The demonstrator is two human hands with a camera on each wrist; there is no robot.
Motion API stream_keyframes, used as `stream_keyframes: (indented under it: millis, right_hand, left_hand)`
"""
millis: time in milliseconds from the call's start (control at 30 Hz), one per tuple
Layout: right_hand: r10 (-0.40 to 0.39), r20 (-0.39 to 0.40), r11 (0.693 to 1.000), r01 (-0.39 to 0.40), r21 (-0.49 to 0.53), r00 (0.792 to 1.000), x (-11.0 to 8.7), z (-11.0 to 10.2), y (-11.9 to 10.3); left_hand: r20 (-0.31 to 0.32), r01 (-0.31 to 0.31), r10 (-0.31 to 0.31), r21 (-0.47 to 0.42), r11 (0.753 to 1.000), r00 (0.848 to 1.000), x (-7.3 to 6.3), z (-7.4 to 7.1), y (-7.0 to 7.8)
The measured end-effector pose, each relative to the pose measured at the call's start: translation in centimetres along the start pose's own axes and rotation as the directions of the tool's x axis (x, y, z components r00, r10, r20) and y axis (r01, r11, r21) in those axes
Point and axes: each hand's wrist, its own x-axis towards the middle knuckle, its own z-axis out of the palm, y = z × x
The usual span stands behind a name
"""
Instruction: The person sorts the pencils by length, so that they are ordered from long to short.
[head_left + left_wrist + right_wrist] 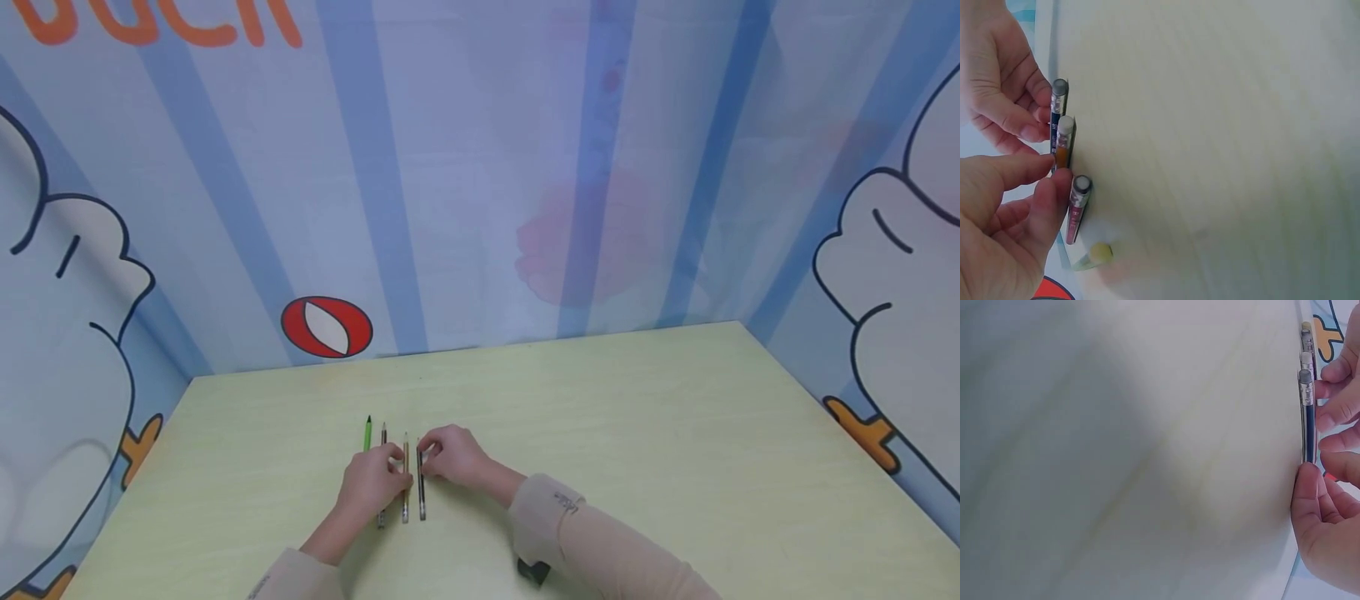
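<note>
Several pencils lie side by side on the pale table, erasers toward me in the head view. With thumb and forefinger my left hand [367,485] pinches a yellow pencil [406,507]. Just to its right, my right hand [457,457] holds a dark blue pencil [422,502] between thumb and fingertips, near its upper half. Under the left hand runs a dark reddish pencil [1075,220], its middle covered in the head view. Farthest left is a green pencil [367,435], its lower part hidden by the left hand; its rounded yellowish end [1100,252] shows in the left wrist view.
The pale yellow-green table [637,417] stretches away to both sides. A blue striped backdrop [480,208] with cartoon figures stands along its back and sides. A small dark object [533,572] is partly hidden below the right sleeve [543,517].
</note>
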Motion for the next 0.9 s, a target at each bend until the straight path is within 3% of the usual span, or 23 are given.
stream_keyframes:
  millis: [300, 467, 600, 767, 833, 900]
  right_hand:
    - [-0.005, 0.083, 0.997, -0.002, 0.077, 0.997, -1.5, -2.2, 0.9]
    - [-0.015, 0.182, 0.993, -0.006, 0.116, 0.983, -3.3, -5.1, 1.9]
    - [-0.044, 0.209, 0.995, 0.025, 0.095, 0.977, -5.1, -8.1, 2.7]
    - [-0.094, 0.133, 0.995, 0.097, -0.015, 0.987, -7.5, -12.0, 3.7]
    - [-0.104, 0.072, 0.99, 0.11, -0.087, 0.992, -8.5, -13.5, 4.1]
    - [-0.12, 0.006, 0.979, 0.119, -0.164, 0.993, -9.4, -15.0, 4.4]
  left_hand:
    - [0.01, -0.069, 0.069, 0.041, 0.997, 0.998, -1.0, -0.6, -0.5]
    - [0.049, -0.125, 0.122, 0.057, 0.991, 0.991, -1.9, -1.6, -1.4]
    - [0.017, -0.153, 0.152, 0.144, 0.978, 0.988, -2.3, -3.1, -2.8]
    - [-0.062, -0.125, 0.152, 0.313, 0.941, 0.986, -2.4, -5.6, -4.7]
    - [-0.119, -0.124, 0.177, 0.359, 0.925, 0.977, -2.5, -6.7, -5.4]
    - [-0.188, -0.126, 0.214, 0.394, 0.91, 0.958, -2.7, -7.8, -6.0]
